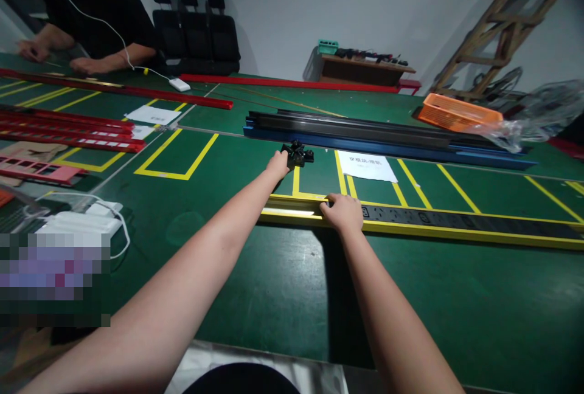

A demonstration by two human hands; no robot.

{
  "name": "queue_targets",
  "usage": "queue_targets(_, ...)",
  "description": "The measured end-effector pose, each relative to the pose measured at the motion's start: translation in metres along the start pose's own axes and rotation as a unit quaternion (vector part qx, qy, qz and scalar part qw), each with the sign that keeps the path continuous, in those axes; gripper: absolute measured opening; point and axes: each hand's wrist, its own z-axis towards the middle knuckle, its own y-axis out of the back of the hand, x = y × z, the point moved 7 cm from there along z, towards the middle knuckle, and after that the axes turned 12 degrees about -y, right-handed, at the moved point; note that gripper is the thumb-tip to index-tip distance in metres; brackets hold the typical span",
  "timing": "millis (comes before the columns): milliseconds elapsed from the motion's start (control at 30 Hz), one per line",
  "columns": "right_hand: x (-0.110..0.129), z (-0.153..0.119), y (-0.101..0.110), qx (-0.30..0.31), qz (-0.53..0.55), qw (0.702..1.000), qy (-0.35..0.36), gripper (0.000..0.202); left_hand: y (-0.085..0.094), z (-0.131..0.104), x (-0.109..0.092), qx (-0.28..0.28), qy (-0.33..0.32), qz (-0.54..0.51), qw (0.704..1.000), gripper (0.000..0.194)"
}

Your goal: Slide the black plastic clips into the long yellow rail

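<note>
My left hand [277, 165] reaches forward to a small heap of black plastic pieces [298, 155] on the green table. Its fingers are closed at the heap's left edge, and the fingertips are partly hidden among the pieces. My right hand [345, 211] grips a long yellow rail [456, 234] lying crosswise before me, its thumb in the channel and its fingers bent over the far side. Black socket modules [422, 217] fill the channel right of this hand. Left of it, the channel's bare, shiny inside shows.
Behind the yellow rail lie black and blue rails [365, 132] and a printed sheet [368, 166]. An orange basket [460, 113] stands back right. Red rails [68, 126] and a white power strip [77, 227] are at left. A co-worker [95, 17] sits far left.
</note>
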Motion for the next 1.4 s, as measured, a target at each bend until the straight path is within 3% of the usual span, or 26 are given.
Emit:
queue_targets(133, 0.000, 0.000, 0.000, 0.003, -0.005, 1.000, 0.002, 0.035, 0.005, -0.005, 0.010, 0.004, 0.004, -0.046, 0.999, 0.042)
queue_targets(200, 0.001, 0.000, -0.001, 0.012, -0.007, 1.000, 0.005, 0.037, 0.017, -0.014, 0.019, -0.028, -0.002, -0.114, 0.993, 0.043)
queue_targets(333, 0.002, 0.003, -0.002, 0.020, 0.008, 1.000, -0.002, 0.039, 0.056, -0.062, 0.038, -0.180, 0.016, -0.206, 0.962, 0.039)
queue_targets(433, 0.002, 0.007, -0.007, 0.044, 0.006, 0.999, -0.021, 0.044, 0.075, -0.110, 0.030, -0.285, 0.037, -0.181, 0.941, 0.038)
queue_targets(533, 0.003, 0.012, -0.013, 0.072, -0.007, 0.997, -0.036, 0.050, 0.060, -0.134, -0.003, -0.234, 0.014, -0.160, 0.959, 0.036)
queue_targets(667, 0.001, 0.015, -0.018, 0.092, -0.010, 0.994, -0.052, 0.053, 0.031, -0.135, -0.033, -0.126, 0.009, -0.103, 0.987, 0.037)
queue_targets(867, -0.004, 0.020, -0.020, 0.075, -0.011, 0.993, -0.094, 0.057, 0.025, -0.131, -0.030, -0.076, 0.019, -0.004, 0.997, 0.036)
queue_targets(1033, -0.010, 0.026, -0.027, 0.084, -0.004, 0.991, -0.105, 0.066, 0.027, -0.132, -0.029, -0.076, 0.021, 0.027, 0.997, 0.036)
queue_targets(1267, -0.065, 0.042, -0.034, 0.070, -0.005, 0.987, -0.145, 0.068, 0.029, -0.134, -0.028, -0.060, 0.037, 0.072, 0.995, 0.036)
queue_targets(1400, -0.076, 0.043, -0.031, 0.038, 0.011, 0.991, -0.128, 0.066, 0.029, -0.134, -0.029, -0.076, 0.041, 0.063, 0.994, 0.035)
